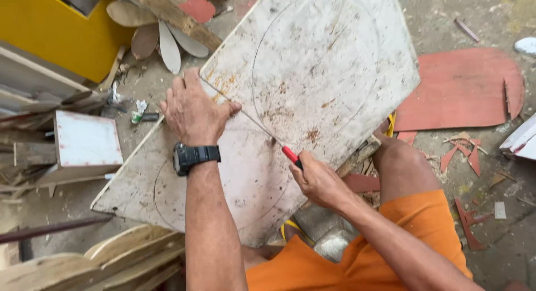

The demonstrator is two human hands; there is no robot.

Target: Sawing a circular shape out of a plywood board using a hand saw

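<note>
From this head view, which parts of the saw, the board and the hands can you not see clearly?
- Saw: only the red handle tip shows; the right hand wraps the rest. Its thin blade is too fine to judge the teeth.
- White board: the top edge is cut off by the frame; the lower edge is hidden behind both arms.
- Left hand: palm pressed down, underside hidden.
- What supports the board: hidden beneath it.
</note>
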